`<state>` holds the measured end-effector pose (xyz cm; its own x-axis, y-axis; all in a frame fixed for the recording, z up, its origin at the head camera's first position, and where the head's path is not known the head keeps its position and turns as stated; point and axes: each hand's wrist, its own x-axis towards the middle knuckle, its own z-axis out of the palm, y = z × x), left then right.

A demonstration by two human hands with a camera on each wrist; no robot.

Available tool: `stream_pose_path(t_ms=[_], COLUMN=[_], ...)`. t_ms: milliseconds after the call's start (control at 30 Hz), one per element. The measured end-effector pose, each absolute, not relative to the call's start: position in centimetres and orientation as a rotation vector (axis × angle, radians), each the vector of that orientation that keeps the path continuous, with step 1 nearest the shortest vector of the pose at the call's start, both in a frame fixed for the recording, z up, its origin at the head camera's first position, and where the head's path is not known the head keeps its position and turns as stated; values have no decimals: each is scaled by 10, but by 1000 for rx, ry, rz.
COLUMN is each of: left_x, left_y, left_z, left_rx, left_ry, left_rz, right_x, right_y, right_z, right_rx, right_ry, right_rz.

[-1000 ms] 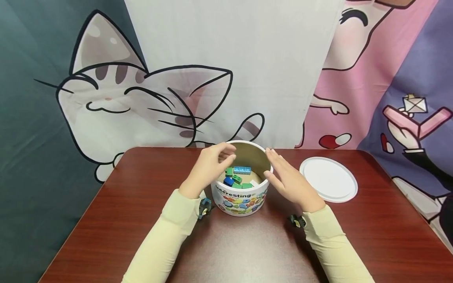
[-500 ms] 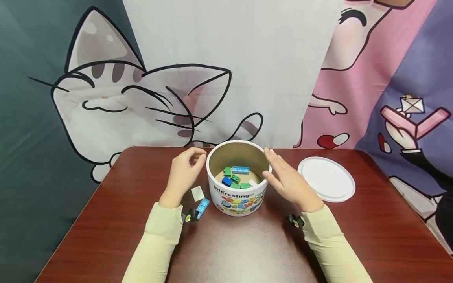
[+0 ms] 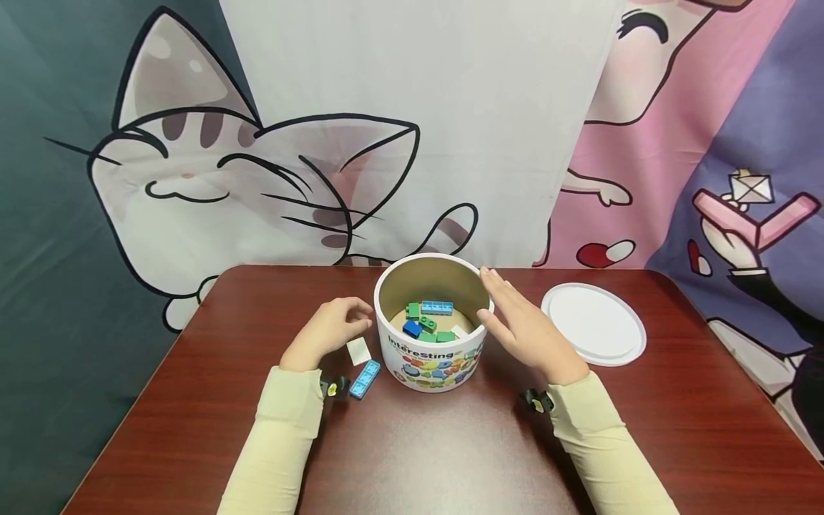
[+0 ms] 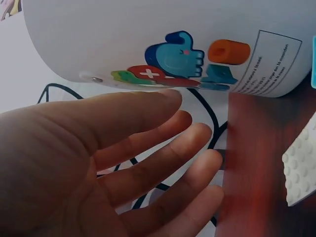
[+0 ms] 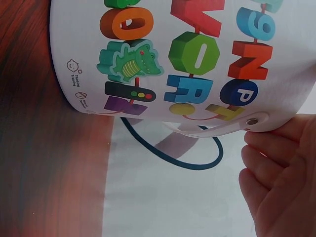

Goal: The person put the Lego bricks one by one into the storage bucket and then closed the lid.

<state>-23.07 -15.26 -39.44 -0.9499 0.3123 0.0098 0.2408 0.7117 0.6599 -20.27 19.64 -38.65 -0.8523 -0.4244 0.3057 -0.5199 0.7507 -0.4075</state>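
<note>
A round white bucket (image 3: 434, 366) with printed pictures stands on the table, its top uncovered. Inside lie several toy bricks: a light-blue brick (image 3: 437, 307), a dark-blue brick (image 3: 412, 328) and green ones. My left hand (image 3: 330, 330) is just left of the bucket, holding nothing, fingers loosely bent. In the left wrist view its thumb overlaps the bucket's lower wall. Below that hand lie a white studded plate (image 3: 358, 351) and a blue brick (image 3: 365, 379). My right hand (image 3: 531, 329), fingers straight, rests its fingertips against the bucket's right side, near the handle joint (image 5: 252, 121).
A round white lid (image 3: 594, 325) lies flat on the brown table (image 3: 444, 458), right of the bucket behind my right hand. A cloth backdrop (image 3: 412, 64) with cartoon figures hangs behind the table's far edge. Both sleeved forearms reach in from the front.
My left hand has drawn back from over the bucket, moving left and down toward the table. The white plate and blue brick have come into full view. My right hand stays put.
</note>
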Motion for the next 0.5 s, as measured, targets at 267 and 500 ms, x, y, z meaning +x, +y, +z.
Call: stream_pose_path(t_ms=[267,500], left_x=[-233,-231], left_y=[-155,-157], left_z=[-408,-414], left_rx=[355,324], left_ry=[2781,2783], left_rz=[885,768], right_x=[-203,-201], right_y=[196,196], right_z=[-385,-385], right_rx=[743,725], right_ry=[-2755,-2760], right_rz=[727,729])
